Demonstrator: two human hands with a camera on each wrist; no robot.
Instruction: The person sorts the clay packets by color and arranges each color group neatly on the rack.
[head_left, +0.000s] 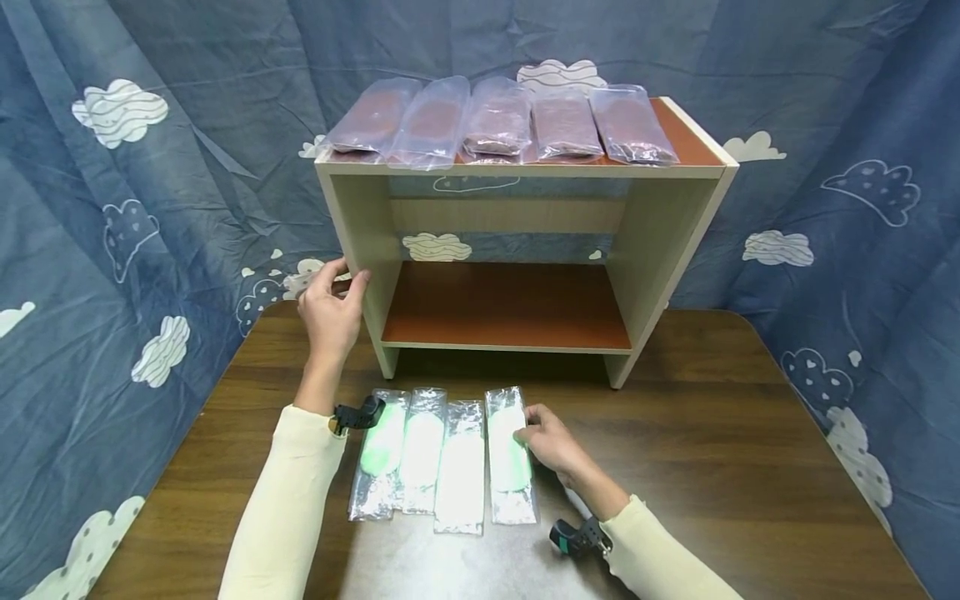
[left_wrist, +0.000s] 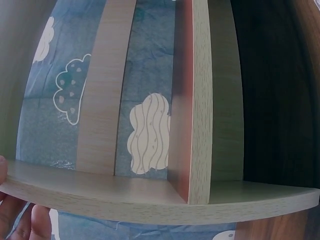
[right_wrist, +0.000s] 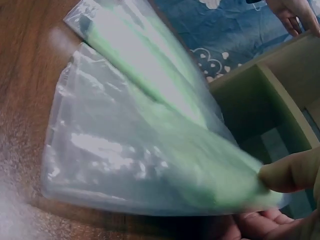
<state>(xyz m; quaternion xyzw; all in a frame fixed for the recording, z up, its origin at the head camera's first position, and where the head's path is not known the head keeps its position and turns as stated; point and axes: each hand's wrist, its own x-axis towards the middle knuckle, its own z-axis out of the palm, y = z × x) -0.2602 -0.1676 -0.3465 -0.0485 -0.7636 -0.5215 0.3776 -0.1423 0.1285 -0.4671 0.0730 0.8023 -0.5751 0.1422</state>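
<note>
On the table lies a row of clear plastic packets with bright green contents. My right hand [head_left: 557, 443] pinches the right edge of the rightmost green packet [head_left: 510, 471], thumb on top and fingers beneath. In the right wrist view this packet [right_wrist: 115, 150] looks tilted and overlaps another green packet [right_wrist: 145, 55]. My left hand [head_left: 330, 312] grips the left side panel of a small shelf unit [head_left: 506, 343], thumb on one side and fingers on the other. The left wrist view shows its fingers [left_wrist: 40, 222] at the panel's edge.
Several clear packets with brownish contents [head_left: 495, 121] lie along the top board. Three other green packets [head_left: 422, 454] sit left of the held one. A pale object [head_left: 577, 502] is partly hidden under my right wrist. A blue cloud-patterned curtain [head_left: 225, 100] hangs behind the wooden table [head_left: 720, 467].
</note>
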